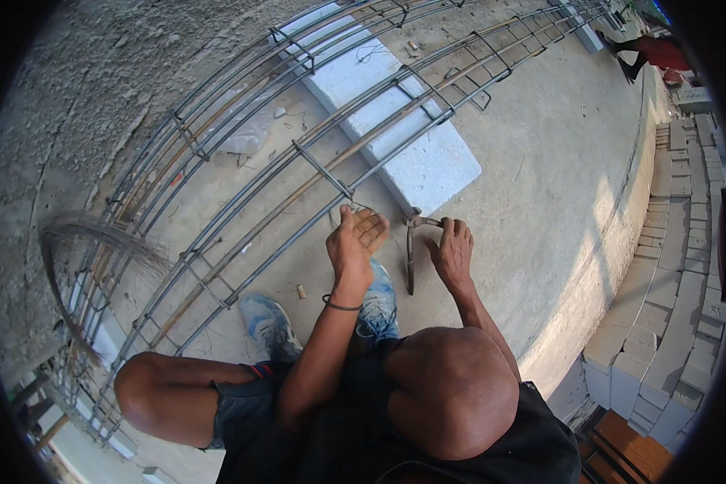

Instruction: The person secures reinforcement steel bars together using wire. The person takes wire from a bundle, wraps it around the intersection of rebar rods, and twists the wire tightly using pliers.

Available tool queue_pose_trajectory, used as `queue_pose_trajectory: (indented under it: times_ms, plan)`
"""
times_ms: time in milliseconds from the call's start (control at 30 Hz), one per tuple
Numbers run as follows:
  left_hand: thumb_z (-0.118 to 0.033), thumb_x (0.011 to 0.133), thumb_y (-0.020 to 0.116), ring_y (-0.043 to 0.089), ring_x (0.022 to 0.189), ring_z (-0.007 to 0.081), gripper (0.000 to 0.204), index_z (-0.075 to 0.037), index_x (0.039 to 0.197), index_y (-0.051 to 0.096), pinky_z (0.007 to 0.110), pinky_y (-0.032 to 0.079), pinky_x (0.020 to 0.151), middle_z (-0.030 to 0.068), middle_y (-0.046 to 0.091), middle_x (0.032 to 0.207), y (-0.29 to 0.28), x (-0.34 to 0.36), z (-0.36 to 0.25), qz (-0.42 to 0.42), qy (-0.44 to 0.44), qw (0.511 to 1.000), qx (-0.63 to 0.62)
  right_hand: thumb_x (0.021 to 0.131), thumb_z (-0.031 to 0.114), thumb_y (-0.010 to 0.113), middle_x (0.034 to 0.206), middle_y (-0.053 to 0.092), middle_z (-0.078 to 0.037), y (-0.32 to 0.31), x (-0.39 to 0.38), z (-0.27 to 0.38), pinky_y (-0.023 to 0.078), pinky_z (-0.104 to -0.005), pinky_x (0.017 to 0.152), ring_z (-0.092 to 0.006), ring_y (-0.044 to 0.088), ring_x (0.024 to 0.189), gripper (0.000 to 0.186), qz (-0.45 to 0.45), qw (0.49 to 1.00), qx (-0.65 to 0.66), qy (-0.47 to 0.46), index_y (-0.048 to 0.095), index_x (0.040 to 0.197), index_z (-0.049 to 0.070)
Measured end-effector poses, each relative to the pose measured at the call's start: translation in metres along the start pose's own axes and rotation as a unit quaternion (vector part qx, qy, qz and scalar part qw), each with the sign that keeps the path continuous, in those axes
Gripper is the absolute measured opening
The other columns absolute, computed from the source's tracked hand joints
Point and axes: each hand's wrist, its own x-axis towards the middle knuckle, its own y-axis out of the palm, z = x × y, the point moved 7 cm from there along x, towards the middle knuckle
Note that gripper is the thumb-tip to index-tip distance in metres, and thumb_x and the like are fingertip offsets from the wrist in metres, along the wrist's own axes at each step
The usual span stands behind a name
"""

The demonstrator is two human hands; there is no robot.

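Pincers (411,242) with long dark handles hang from my right hand (453,252), which grips them near the head, fingers curled over the top; the handles point down toward my shoe. Their jaws sit close to a lower bar of the rebar cage (315,153), though I cannot tell whether they bite on wire. My left hand (353,242) is half open just beside them, palm turned toward the pincers, fingers loosely bent at the same bar, right under one of the cage's stirrups (323,171); whether it pinches a tie wire is too small to tell. A dark band (340,306) circles my left wrist.

I crouch on the concrete floor (540,177), my blue shoes (377,302) planted below the hands, one knee out to my left. The cage runs long from the lower left up to the far right, resting on a white block (427,161). A bundle of thin wire (81,242) curls at my left. Stacked grey blocks (669,323) line the edge on my right.
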Motion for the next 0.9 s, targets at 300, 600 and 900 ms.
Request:
queue_pose_trajectory:
  times_ms: [300, 600, 900]
  plan:
    - [-0.035, 0.097, 0.043, 0.06, 0.073, 0.0193, 0.038, 0.001, 0.098, 0.057, 0.036, 0.054, 0.075, 0.0096, 0.061, 0.079, -0.006, 0.008, -0.001, 0.045, -0.061, 0.992, -0.099, 0.08, 0.028, 0.066, 0.074, 0.052, -0.016, -0.005, -0.004, 0.016, 0.042, -0.0379, 0.062, -0.0296, 0.053, 0.068, 0.03, 0.308, 0.913, 0.251, 0.096, 0.052, 0.077, 0.002]
    - [-0.034, 0.093, 0.052, 0.05, 0.05, 0.0105, 0.032, -0.003, 0.089, 0.058, 0.023, 0.041, 0.047, 0.0006, 0.054, 0.061, -0.011, 0.018, 0.009, 0.131, -0.221, 0.957, -0.135, 0.08, 0.017, 0.06, 0.086, 0.054, -0.022, 0.045, -0.058, 0.048, 0.046, -0.0485, 0.067, -0.0412, 0.055, 0.075, 0.023, 0.161, 0.965, 0.203, 0.051, 0.048, 0.091, 0.0]
    - [-0.038, 0.093, 0.05, 0.038, 0.038, 0.0092, 0.037, -0.007, 0.073, 0.056, 0.025, 0.027, 0.035, -0.0024, 0.045, 0.05, -0.006, 0.014, 0.007, 0.135, -0.234, 0.953, -0.136, 0.083, 0.015, 0.056, 0.082, 0.055, -0.027, 0.057, -0.06, 0.049, 0.049, -0.0495, 0.059, -0.0443, 0.059, 0.07, 0.022, 0.199, 0.972, 0.124, -0.002, 0.046, 0.095, -0.001]
